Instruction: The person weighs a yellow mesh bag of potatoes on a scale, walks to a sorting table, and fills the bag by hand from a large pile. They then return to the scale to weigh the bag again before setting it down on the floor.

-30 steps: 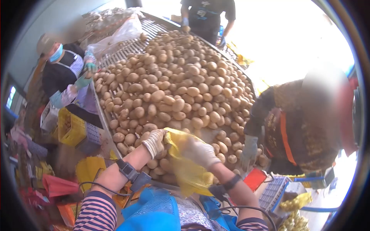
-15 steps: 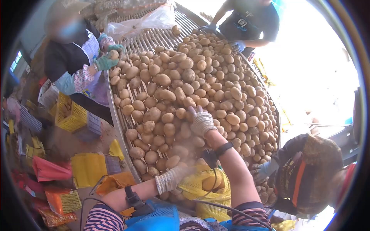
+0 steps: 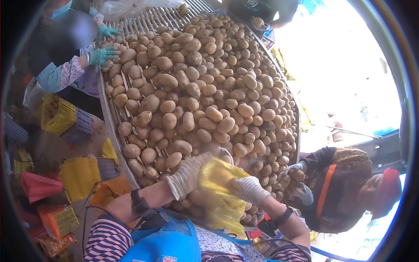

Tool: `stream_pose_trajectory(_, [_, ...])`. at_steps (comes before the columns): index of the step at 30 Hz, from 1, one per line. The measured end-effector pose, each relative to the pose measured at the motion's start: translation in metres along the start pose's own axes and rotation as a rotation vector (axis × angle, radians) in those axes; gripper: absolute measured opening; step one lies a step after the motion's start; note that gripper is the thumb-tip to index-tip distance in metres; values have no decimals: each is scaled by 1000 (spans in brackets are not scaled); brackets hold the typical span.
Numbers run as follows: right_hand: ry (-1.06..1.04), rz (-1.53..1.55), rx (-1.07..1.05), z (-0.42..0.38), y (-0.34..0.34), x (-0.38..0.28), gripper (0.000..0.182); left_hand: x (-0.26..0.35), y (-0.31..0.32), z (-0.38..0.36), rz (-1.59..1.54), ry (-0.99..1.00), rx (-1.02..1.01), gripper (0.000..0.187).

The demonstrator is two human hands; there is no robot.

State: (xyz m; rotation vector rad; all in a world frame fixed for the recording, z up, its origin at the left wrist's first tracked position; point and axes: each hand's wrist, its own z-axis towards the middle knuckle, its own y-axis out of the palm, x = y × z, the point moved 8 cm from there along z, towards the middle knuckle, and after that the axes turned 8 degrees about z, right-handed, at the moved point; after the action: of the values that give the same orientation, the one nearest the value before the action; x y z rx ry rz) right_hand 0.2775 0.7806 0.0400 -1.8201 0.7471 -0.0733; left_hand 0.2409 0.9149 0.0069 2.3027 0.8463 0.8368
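A yellow mesh bag (image 3: pixel 220 198) hangs in front of me at the near end of a slatted sorting table, its upper part bunched and blurred. My right hand (image 3: pixel 251 190), in a white striped knit glove, is closed on the bag's right side. At the bag's upper left edge is my left hand (image 3: pixel 187 174), gloved alike, its fingers stretched towards the rim and smeared by motion; I cannot tell whether they grip it. Potatoes (image 3: pixel 214 114) spread in a thick layer just beyond both hands.
The table's metal edge (image 3: pixel 114 142) runs along the left. Workers stand at left (image 3: pixel 56 52), far side (image 3: pixel 262 11) and right (image 3: pixel 345 192), their gloved hands among potatoes. Yellow crates (image 3: pixel 59 114), an orange bag (image 3: pixel 109 192) and a pink container (image 3: pixel 41 185) stand on the left floor.
My right hand has left the potatoes and come back to the bag's right side. My left hand has moved up beside the rim, and the bag has risen. The view has shifted.
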Motion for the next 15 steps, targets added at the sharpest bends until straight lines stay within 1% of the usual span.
stream_pose_trajectory(1, [164, 208, -300, -18, 19, 8, 27, -13, 13, -3, -22, -24, -82, 36])
stream_pose_trajectory(2, [154, 250, -363, -32, 14, 1, 24, -23, 23, -7, -46, -37, -157, 37])
stream_pose_trajectory(3, [55, 205, -461, -40, 2, -9, 25, -31, 19, -2, 38, 39, -221, 37])
stream_pose_trajectory(4, [-42, 326, -430, -39, -26, -17, 22, -34, 12, 4, 125, 114, -283, 37])
stream_pose_trajectory(6, [-169, 630, -230, -15, -72, -2, 16, -26, 11, -5, -50, 17, -173, 34])
stream_pose_trajectory(8, [-47, 768, 132, 42, -134, -4, 14, -8, 8, -14, -7, 44, -153, 34])
stream_pose_trajectory(10, [-142, 563, 483, 113, -167, -1, 21, 9, -1, -13, 36, 65, -143, 34])
stream_pose_trajectory(12, [-117, 250, 570, 189, -184, -14, 32, -3, -20, -4, -84, -127, -170, 37])
stream_pose_trajectory(14, [-80, 186, 545, 267, -176, -18, 43, -14, -53, 39, 47, 98, -181, 33])
stream_pose_trajectory(15, [-12, 98, 566, 303, -158, -11, 46, 13, -38, -3, 127, -37, 36, 31])
